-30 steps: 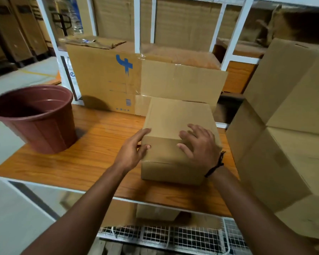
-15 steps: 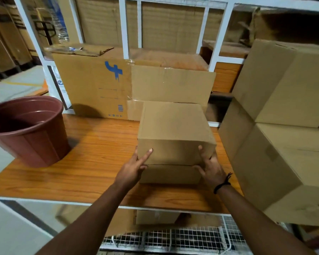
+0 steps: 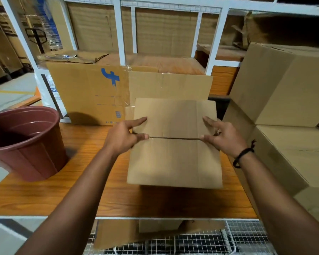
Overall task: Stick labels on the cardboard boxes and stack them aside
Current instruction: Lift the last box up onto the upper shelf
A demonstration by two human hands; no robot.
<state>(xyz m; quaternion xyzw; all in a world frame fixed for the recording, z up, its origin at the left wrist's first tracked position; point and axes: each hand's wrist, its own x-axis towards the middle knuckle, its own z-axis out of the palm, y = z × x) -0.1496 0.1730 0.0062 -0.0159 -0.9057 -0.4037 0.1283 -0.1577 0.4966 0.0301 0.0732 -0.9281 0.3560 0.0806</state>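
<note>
Brown, plain cardboard box (image 3: pixel 173 159) now hangs mid-frame, lifted off the wooden tabletop (image 3: pixel 77 192) where it sat a moment ago; our left hand (image 3: pixel 123 137) and right hand (image 3: pixel 224 138) grip its side edges. No label shows, so we judge sticking comes next.

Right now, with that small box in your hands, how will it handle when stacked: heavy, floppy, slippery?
Probably light: the left hand and right hand hold the small box by thumb and fingers alone, at its side edges. Likely stiff: its faces look flat, with no bowing. The matte cardboard probably won't slip much.
</note>
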